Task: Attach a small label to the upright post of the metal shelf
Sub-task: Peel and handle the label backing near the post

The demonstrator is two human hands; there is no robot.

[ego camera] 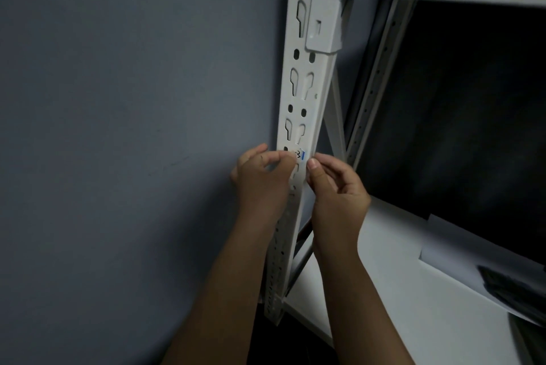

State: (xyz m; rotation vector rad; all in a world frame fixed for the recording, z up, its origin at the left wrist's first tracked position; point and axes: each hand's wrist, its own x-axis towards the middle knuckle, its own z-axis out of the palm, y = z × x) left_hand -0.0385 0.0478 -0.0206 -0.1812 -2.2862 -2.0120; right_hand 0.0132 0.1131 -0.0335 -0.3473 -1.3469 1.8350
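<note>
Pinching the label (pixel 299 155) at its left end, the left hand (pixel 261 178) holds it against the post (pixel 307 92) front, while the right hand (pixel 335 187), fingers curled, presses its right edge.

wall (pixel 118 98): I see flat grey-blue, dim light | white board (pixel 399 290): right of wall, low | black sheet (pixel 472 128): above board

Your small label (pixel 299 154) sits against the white post (pixel 307 104); it carries a dark handwritten squiggle and a blue edge, too small to read. No other writing shows.
</note>
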